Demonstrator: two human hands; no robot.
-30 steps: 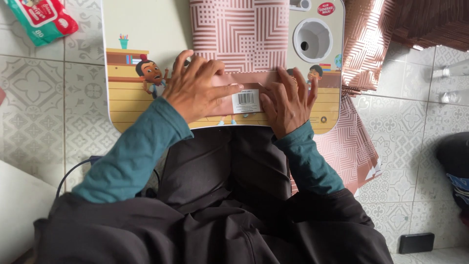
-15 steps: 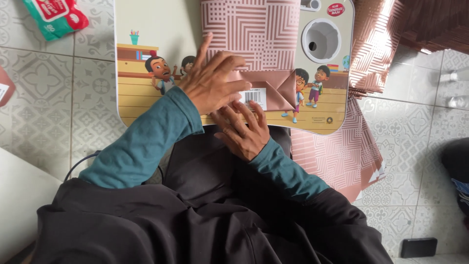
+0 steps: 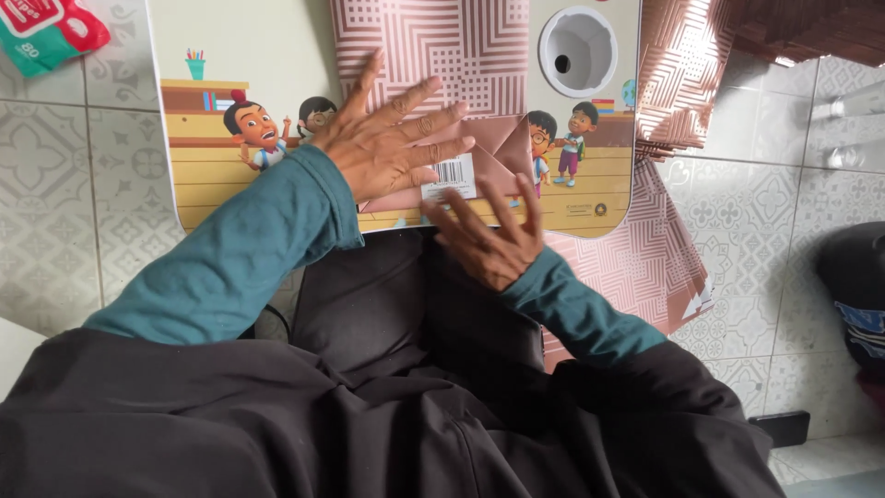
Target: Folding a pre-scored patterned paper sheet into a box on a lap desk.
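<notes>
While left hand (image 3: 392, 148) lies flat, fingers splayed, pinning folded paper (image 3: 479, 152) near lap desk's (image 3: 230, 46) near edge, right hand (image 3: 489, 235), open, should crease firmly.

Lap desk sitting on a tiled floor

A small lap desk (image 3: 230, 55) with a cartoon print and a round cup hole (image 3: 578, 51) is standing on the patterned grey tile floor (image 3: 64, 175). A folded sheet of pink patterned paper (image 3: 433, 46) is lying on the desk top. More of the same paper (image 3: 645, 258) is lying on the tiles beside the desk, and a wipes packet (image 3: 46, 32) is resting near its far left corner.
</notes>
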